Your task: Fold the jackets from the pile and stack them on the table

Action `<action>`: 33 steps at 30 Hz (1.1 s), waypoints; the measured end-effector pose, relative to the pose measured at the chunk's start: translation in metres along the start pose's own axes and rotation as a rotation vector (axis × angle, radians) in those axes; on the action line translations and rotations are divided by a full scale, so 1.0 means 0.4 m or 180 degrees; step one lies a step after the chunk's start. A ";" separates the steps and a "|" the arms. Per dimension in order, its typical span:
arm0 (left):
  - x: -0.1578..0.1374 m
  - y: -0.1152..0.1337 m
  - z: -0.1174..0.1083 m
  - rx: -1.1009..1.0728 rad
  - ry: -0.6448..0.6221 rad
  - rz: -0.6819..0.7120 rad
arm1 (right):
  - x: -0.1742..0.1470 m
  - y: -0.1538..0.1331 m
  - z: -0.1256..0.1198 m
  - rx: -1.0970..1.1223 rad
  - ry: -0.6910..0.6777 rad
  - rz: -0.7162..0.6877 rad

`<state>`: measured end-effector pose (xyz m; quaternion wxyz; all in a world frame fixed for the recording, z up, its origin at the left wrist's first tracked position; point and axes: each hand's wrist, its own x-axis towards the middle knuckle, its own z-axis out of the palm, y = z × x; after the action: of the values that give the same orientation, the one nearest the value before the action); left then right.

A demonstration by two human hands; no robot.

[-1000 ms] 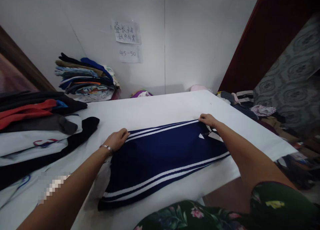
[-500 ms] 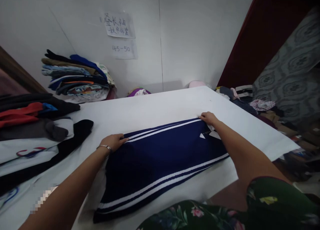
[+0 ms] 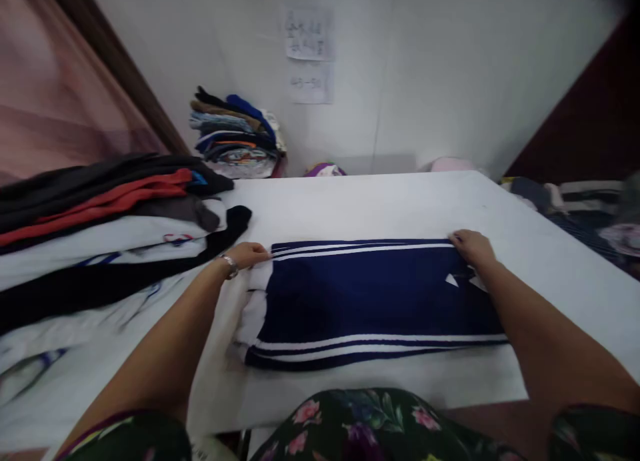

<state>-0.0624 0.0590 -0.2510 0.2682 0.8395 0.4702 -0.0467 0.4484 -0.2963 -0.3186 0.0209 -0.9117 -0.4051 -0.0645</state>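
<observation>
A folded navy garment (image 3: 360, 294) lies flat on the white tabletop, with paired white stripes along its far and near long edges. White fabric (image 3: 253, 314) sticks out at its left end. My left hand (image 3: 249, 254), with a bracelet at the wrist, pinches the far left corner. At the far right corner, the fingers of my right hand (image 3: 473, 246) close on the edge. A small white tag (image 3: 451, 280) lies on the right part of the garment, and my right forearm covers part of that end.
Loose dark, red and white clothes (image 3: 110, 221) are heaped on the left. A folded clothes stack (image 3: 235, 134) stands against the back wall, near a purple item (image 3: 325, 170) and a pink item (image 3: 453, 164). More clothes (image 3: 590, 201) lie beyond the table's right edge.
My view has turned left, showing more of the left heap and the pink curtain. The garment's left end now shows white fabric, and my left hand has shifted to its outer corner.
</observation>
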 end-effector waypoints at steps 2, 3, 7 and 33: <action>-0.015 -0.020 0.007 -0.0186 0.0085 -0.0151 | 0.012 0.012 0.009 -0.0006 -0.0240 0.0026; -0.019 -0.027 0.014 -0.0257 0.0174 -0.0215 | 0.019 0.014 0.009 0.0006 -0.0364 0.0077; -0.015 -0.040 0.047 -0.0444 0.0808 -0.0401 | 0.039 -0.011 -0.016 0.0026 -0.0279 0.0259; -0.227 -0.047 0.115 -0.0880 0.1658 -0.0541 | -0.223 -0.265 -0.048 0.1701 0.0166 -0.1160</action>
<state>-0.1199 -0.0255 -0.2676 0.2454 0.7364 0.5936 0.2122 0.3084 -0.2926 -0.3131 0.2579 -0.7845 -0.5636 0.0181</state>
